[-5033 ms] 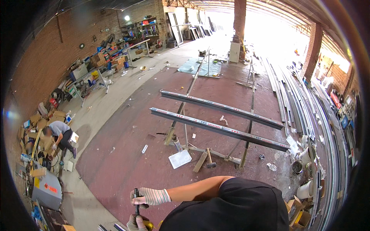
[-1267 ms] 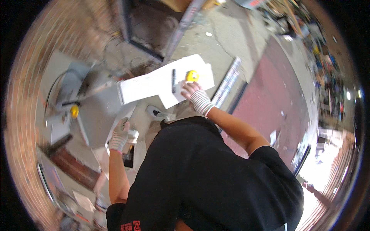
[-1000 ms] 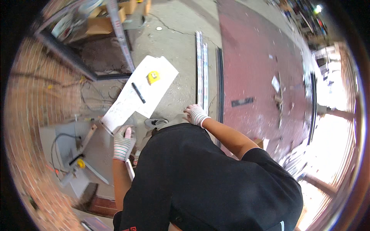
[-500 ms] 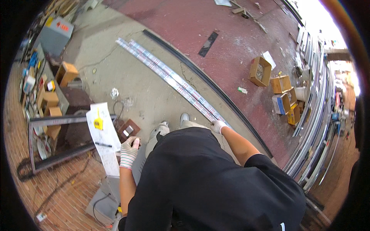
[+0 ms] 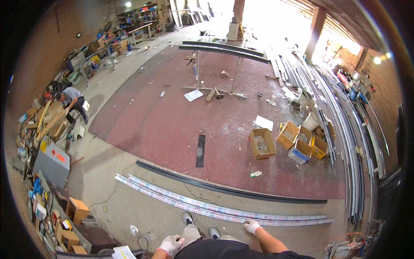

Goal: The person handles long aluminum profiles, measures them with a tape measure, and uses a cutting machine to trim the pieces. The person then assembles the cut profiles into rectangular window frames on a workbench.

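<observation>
My left hand [image 5: 170, 244], in a white glove, hangs at the lower edge with its fingers loosely apart and nothing in it. My right hand [image 5: 251, 225], also gloved, is held out low to the right and holds nothing. It shows just in front of a long metal profile [image 5: 181, 201] wrapped in white printed film, which lies across the concrete floor. A dark long profile [image 5: 228, 190] lies parallel behind it. My shoes [image 5: 188, 218] stand close to the wrapped profile.
Several open cardboard boxes [image 5: 261, 143] and a white bucket [image 5: 309, 121] stand to the right on the red floor. Long profiles [image 5: 345, 129] are stacked along the right wall. Trestles carrying beams [image 5: 224, 47] stand far back. A person [image 5: 71, 98] crouches at the left by clutter and a grey box [image 5: 51, 160].
The view has swung from a workbench with a white sheet and a yellow item to the open floor. Both hands have left the bench and now hang free.
</observation>
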A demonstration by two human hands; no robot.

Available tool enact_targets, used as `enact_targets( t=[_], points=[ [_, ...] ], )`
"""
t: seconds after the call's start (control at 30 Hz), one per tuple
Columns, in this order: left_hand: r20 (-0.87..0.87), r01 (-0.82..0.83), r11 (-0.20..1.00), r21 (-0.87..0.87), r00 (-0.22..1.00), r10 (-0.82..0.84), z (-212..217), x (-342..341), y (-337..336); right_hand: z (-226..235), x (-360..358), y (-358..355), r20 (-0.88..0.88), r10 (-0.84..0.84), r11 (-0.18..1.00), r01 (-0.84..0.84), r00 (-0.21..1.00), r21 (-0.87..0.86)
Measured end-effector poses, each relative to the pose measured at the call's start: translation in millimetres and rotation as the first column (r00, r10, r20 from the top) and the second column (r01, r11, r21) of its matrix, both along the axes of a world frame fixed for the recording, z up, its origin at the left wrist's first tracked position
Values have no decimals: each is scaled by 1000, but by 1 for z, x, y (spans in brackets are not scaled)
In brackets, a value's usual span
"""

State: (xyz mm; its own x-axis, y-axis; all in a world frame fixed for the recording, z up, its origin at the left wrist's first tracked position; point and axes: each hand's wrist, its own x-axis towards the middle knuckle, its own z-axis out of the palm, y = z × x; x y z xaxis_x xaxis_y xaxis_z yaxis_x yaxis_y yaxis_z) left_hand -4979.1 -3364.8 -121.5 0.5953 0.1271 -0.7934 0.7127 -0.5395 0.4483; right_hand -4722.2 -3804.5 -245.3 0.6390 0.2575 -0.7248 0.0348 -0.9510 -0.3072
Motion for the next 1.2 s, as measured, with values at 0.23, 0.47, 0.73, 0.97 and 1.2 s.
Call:
enact_targets(
  t=[0.23, 0.47, 0.73, 0.97, 1.2],
  points=[
    [153, 162, 986, 46, 974, -167, -43, 119, 122, 29, -62, 12, 31, -224, 973, 225, 974, -46],
    [139, -15, 999, -31, 990, 19, -84, 214, 191, 39, -93, 16, -27, -466, 885, 466, 884, -19],
    [41, 263, 964, 45, 963, -265, -108, 207, 127, 35, -107, -19, -60, -646, 760, 649, 761, 43],
    [-130, 295, 943, 156, 952, -277, -56, 168, 5, -21, -130, -153, -142, -610, 784, 620, 779, 30],
    [189, 161, 949, 271, 958, -217, 29, 160, -49, -3, -83, -259, 63, -491, 870, 493, 869, -21]
  ],
)
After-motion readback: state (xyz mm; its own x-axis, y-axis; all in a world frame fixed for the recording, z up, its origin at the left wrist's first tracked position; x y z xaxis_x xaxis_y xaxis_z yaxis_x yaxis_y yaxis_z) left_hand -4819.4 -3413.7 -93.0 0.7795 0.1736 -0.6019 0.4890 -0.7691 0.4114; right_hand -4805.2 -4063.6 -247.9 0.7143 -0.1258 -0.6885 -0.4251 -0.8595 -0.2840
